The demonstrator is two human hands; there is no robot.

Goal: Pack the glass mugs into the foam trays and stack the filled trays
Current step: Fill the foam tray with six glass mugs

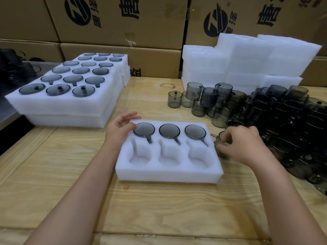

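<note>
A white foam tray (168, 175) lies on the wooden table in front of me. Its far row holds three smoky grey glass mugs (169, 131), bases up, handles pointing toward me. The near row of three pockets (168, 158) is empty. My left hand (120, 129) rests on the tray's far left corner, fingers spread, touching the leftmost mug. My right hand (242, 145) is just right of the tray, fingers closed around a smoky glass mug (222, 140) standing on the table.
Filled foam trays (67, 105) are stacked at the back left. Many loose mugs (276, 117) crowd the right side of the table. Blank foam trays (247, 59) are piled behind them. Cardboard boxes (123, 20) form a wall at the back.
</note>
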